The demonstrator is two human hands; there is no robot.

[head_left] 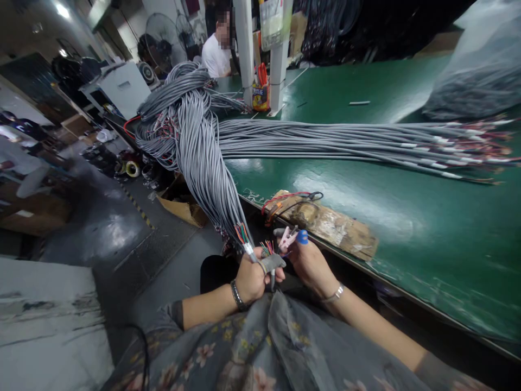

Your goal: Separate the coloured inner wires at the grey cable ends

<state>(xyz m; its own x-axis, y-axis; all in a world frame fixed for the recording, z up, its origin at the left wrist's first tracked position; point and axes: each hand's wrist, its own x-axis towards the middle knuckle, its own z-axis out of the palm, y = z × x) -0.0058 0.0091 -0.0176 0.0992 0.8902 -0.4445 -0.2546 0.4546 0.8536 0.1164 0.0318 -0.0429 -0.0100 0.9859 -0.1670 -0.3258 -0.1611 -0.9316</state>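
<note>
Low in the middle, my left hand [250, 279] is closed round a grey cable [252, 254] with its sheath stripped back. Short coloured wires [267, 248] fan out above its fingers, and a grey cover wraps the thumb. To its right, my right hand [313, 267] has its fingers pinched around a small pink clip [287, 239], close to the wire ends. A blue band circles one of its fingertips. The right hand's other fingers are partly hidden. A thick bundle of grey cables [203, 141] hangs over the table edge, down to my left hand.
A worn wooden board [334, 225] with red and black leads lies at the edge of the green table [427, 217]. More grey cables [325, 138] with bared ends stretch across it. A white post [244, 49] stands behind; a person [215, 54] is beyond. An open carton [179, 206] sits below.
</note>
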